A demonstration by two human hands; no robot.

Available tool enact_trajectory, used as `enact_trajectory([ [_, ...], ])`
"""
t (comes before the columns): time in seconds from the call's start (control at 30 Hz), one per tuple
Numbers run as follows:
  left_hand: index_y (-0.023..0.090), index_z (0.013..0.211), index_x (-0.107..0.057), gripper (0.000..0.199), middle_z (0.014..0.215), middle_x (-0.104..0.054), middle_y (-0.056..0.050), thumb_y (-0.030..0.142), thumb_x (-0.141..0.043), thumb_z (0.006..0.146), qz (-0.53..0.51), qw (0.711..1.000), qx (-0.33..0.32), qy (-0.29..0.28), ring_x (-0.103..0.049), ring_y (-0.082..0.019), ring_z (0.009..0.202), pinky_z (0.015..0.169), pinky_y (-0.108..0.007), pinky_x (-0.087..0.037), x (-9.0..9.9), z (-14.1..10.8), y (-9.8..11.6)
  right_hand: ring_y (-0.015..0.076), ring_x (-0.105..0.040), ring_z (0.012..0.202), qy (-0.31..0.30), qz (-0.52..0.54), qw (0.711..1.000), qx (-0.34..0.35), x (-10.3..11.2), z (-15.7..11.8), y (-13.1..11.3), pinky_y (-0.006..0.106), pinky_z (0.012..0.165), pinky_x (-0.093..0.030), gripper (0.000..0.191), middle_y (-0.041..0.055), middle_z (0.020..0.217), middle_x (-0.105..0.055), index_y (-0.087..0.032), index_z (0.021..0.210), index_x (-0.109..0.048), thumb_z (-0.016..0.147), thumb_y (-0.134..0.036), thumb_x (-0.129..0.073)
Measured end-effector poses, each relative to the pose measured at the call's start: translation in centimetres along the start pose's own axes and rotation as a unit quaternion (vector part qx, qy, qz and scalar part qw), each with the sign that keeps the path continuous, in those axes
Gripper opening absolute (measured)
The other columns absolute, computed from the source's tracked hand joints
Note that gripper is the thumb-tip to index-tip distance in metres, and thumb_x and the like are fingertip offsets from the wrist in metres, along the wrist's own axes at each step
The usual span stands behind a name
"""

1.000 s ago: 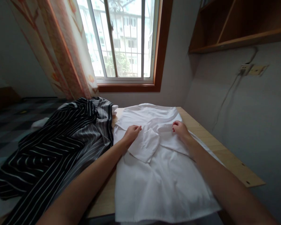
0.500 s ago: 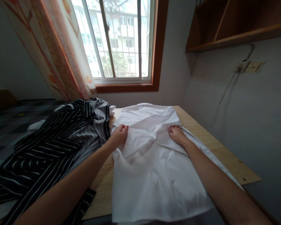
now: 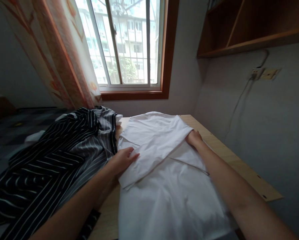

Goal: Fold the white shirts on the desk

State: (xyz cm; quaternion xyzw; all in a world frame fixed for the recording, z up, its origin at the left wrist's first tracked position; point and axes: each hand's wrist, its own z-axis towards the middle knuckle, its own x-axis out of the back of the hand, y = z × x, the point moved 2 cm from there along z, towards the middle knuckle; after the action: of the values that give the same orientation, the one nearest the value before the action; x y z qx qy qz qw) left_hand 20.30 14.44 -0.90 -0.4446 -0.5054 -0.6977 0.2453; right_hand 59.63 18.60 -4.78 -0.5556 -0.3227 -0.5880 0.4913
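Observation:
A white shirt [image 3: 161,186] lies spread along the wooden board, with one sleeve [image 3: 144,163] folded slantwise across it and its end near the left edge. My left hand [image 3: 124,160] rests on the left side of the sleeve, thumb and fingers apart on the cloth. At the shirt's right edge, my right hand [image 3: 194,137] grips the folded cloth near the upper corner; its fingertips are tucked out of sight under the fabric. Light creases run over the shirt's lower part.
Black and grey striped clothing [image 3: 64,156] is heaped left of the shirt, partly over a checked bed cover [image 3: 4,130]. The wooden board [image 3: 239,166] reaches close to the right wall. Behind are a window [image 3: 129,50] and a curtain [image 3: 59,60]; a shelf [image 3: 251,41] hangs at upper right.
My right hand has moved right to the shirt's edge. My left hand has come lower and its fingers have spread. The sleeve now lies slanted across the shirt, flatter than before.

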Motion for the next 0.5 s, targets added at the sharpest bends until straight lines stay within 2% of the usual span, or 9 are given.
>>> enact_trajectory([
  [0.1,0.022,0.069,-0.047,0.03,0.064,-0.056,0.0,0.046,-0.046,0.087,0.061,0.998,-0.007,-0.03,-0.053,-0.017,0.061,0.057,-0.027,-0.03,-0.8,-0.2,-0.1,0.0344,-0.063,0.11,-0.002,0.015,0.998,-0.054,-0.5,0.9,1.2,0.038,0.09,-0.048,0.046,0.0246,0.12,-0.066,-0.004,0.131,-0.06,0.093,-0.027,-0.047],
  [0.2,0.022,0.077,-0.049,0.023,0.074,-0.064,-0.003,0.039,-0.046,0.09,0.093,0.995,-0.008,-0.044,-0.061,-0.019,0.071,0.061,-0.027,-0.033,-0.9,-0.5,0.3,0.0325,-0.065,0.107,0.029,0.01,0.998,-0.054,-0.9,1.2,2.0,0.036,0.088,-0.049,0.04,0.0235,0.116,-0.067,-0.004,0.12,-0.067,0.093,-0.023,-0.044],
  [0.33,0.022,0.086,-0.055,0.017,0.086,-0.07,-0.006,0.037,-0.048,0.091,0.138,0.989,0.004,-0.044,-0.066,-0.022,0.085,0.065,-0.027,-0.035,-0.4,-0.9,1.2,0.0278,-0.062,0.111,0.077,0.021,0.997,0.01,-1.1,1.0,2.2,0.031,0.094,-0.046,0.039,0.021,0.119,-0.067,-0.005,0.118,-0.067,0.09,-0.018,-0.044],
  [0.43,0.023,0.095,-0.059,0.018,0.093,-0.072,-0.007,0.036,-0.049,0.09,0.162,0.985,0.018,-0.049,-0.067,-0.024,0.091,0.067,-0.028,-0.036,-0.1,-1.1,1.6,0.0259,-0.057,0.12,0.044,0.042,0.996,0.068,-1.6,0.8,2.0,0.028,0.101,-0.042,0.043,0.0194,0.127,-0.063,-0.005,0.127,-0.062,0.09,-0.022,-0.048],
  [0.5,0.023,0.099,-0.061,0.02,0.096,-0.072,-0.008,0.036,-0.048,0.089,0.164,0.985,0.021,-0.05,-0.067,-0.026,0.093,0.067,-0.029,-0.037,0.1,-1.2,1.6,0.0273,-0.051,0.128,0.021,0.023,0.996,0.082,-2.0,0.8,1.8,0.03,0.109,-0.036,0.051,0.0193,0.138,-0.056,-0.004,0.136,-0.055,0.09,-0.026,-0.051],
])
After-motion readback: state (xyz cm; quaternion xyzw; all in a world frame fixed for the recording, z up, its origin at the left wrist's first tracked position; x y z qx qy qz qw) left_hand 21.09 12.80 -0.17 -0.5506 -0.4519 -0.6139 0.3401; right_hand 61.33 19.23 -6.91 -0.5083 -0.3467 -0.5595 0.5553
